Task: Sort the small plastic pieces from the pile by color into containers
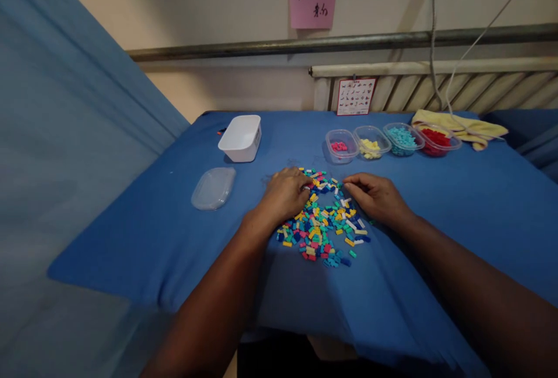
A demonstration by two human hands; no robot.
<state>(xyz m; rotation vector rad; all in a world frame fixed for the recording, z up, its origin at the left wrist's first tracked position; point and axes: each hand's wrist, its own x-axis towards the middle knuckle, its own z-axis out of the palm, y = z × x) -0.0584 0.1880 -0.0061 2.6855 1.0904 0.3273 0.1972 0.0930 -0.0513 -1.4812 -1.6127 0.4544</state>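
A loose pile of small toy building bricks (pixel 320 221), in yellow, pink, green, blue, white and cream, lies spread on the blue cloth. My left hand (pixel 285 192) rests at the pile's upper left edge, its fingers curled down among the bricks. What those fingers hold, if anything, is hidden. On the other side, my right hand (pixel 377 196) has thumb and forefinger pinched together at the pile's upper right edge. Green bricks lie right by the fingertips, and I cannot make out whether one is between them.
Clear tubs of pink (pixel 341 154), yellow (pixel 372 150), light blue (pixel 403 144) and red pieces (pixel 437 144) line the back right, by a yellow cloth (pixel 462 122). A white container (pixel 242 141) and clear lid (pixel 213 189) lie left. A printed card (pixel 356 97) stands behind.
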